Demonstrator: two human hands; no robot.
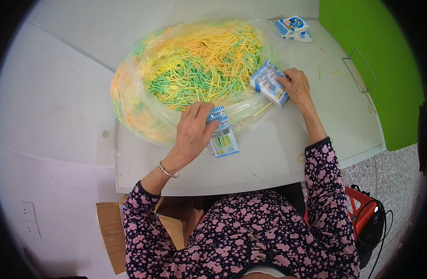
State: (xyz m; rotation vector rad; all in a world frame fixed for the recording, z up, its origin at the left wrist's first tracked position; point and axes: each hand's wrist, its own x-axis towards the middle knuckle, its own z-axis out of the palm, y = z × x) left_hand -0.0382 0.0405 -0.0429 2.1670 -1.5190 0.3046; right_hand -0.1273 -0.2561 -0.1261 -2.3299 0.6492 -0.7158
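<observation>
Blue-and-white packet (pixel 265 82), pinched in the right hand (pixel 296 84); whether the left hand (pixel 193 126) grips the windowed packet (pixel 225 142), I can't tell. Packet handling, I judge, next needs steadiness.

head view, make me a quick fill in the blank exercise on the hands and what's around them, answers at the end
1. The bag holds thin sticks in yellow, orange and ____.
2. The right hand is at a packet that lies ____ from the person's body than the packet at the left hand.
3. The bracelet is on the ____ wrist.
4. The sleeves are dark with ____ flowers.

Missing words: green; farther; left; pink
</observation>
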